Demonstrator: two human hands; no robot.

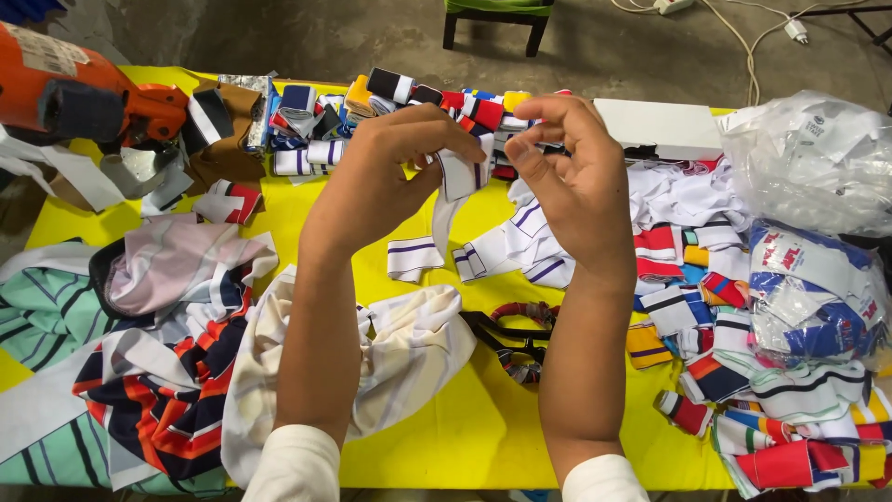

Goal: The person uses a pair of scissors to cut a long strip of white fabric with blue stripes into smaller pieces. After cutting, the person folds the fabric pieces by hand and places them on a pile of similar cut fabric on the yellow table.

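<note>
White ribbed strip (457, 175), left hand (390, 172) pinching, right hand (569, 167) raised

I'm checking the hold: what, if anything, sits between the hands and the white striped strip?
Nothing visible: the left hand and right hand both pinch the white striped strip directly, above the yellow table.

Yellow table (483, 437) carrying sewing scraps. Orange cutting machine (84, 98) at the far left corner. Black-handled scissors (511, 339) near the middle, handles wrapped in cloth. Striped garments (158, 372) heaped at the left. Folded striped collar pieces (743, 372) piled at the right, beside clear plastic bags (808, 158). White box (660, 125) at the far edge.
</note>
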